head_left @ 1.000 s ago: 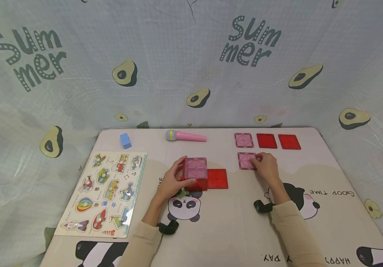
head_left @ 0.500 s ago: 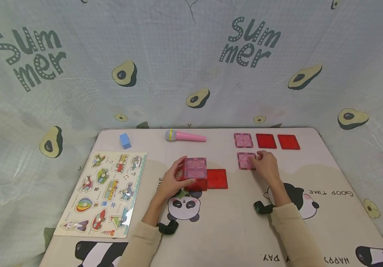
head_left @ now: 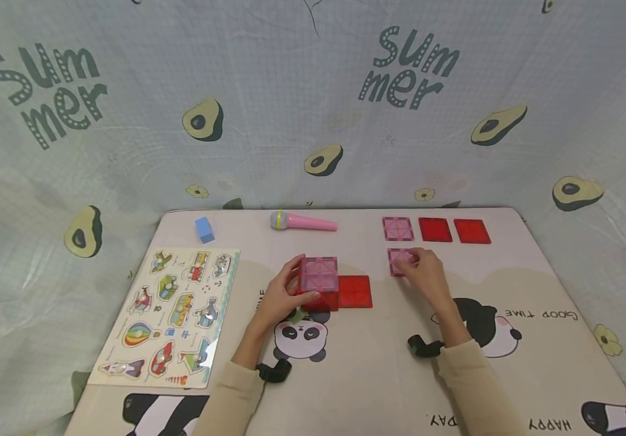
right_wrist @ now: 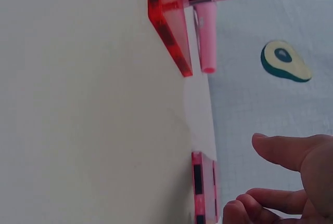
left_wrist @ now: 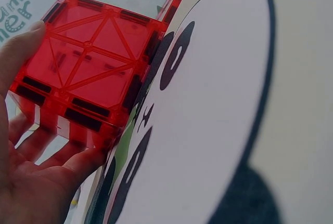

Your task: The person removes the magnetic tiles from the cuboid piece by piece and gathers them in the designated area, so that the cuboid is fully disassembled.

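Observation:
My left hand [head_left: 282, 297] grips a cube of magnetic tiles [head_left: 319, 275], which has a pink top and a red front. In the left wrist view its red face [left_wrist: 86, 57] fills the space between the thumb and the curled fingers. A red magnetic tile [head_left: 355, 292] lies flat against the cube's right side. Over at the right, my right hand [head_left: 427, 275] hovers at a pink magnetic tile [head_left: 397, 263] lying on the table, covering its right part. Thumb and fingers stand apart with nothing between them in the right wrist view.
Behind the right hand, another pink tile [head_left: 397, 229] and two red tiles, one [head_left: 435, 230] beside the other [head_left: 472, 231], form a row. A pink toy microphone [head_left: 307, 222] and a blue block [head_left: 205, 230] lie at the back. A picture puzzle board [head_left: 168, 318] is at left.
My right hand has shifted left, further over the near pink tile, which stays in place. The left hand and the cube have not moved.

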Demonstrator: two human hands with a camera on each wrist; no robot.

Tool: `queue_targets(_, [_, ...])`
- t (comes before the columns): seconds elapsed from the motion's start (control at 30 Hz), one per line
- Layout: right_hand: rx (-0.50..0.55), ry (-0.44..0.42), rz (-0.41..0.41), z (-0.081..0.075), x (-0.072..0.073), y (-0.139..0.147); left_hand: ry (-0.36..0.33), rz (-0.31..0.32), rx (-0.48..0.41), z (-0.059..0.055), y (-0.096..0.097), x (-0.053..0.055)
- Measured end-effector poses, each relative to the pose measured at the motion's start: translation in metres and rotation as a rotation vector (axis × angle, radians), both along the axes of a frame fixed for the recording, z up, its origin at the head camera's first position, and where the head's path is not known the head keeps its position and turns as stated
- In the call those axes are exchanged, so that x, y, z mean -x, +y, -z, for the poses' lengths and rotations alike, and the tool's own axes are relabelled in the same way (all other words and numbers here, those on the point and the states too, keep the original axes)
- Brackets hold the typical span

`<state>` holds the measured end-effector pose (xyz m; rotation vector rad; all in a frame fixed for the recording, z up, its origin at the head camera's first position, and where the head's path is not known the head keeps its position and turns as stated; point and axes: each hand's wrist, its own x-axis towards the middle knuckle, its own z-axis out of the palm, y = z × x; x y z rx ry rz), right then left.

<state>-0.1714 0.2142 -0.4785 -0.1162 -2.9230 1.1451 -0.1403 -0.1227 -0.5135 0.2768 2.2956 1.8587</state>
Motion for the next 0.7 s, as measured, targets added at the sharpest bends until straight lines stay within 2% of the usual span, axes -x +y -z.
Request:
queue_targets(0.3, [0.000,0.002,-0.060,0.002,-0.006,-0.016,0.025,0.016,-0.004,0.000,0.000,0.000])
queue_targets(0.7, [0.013,-0.020,-0.127,0.003,-0.014,-0.036,0.010,0.011,0.005,0.001,0.000,0.002])
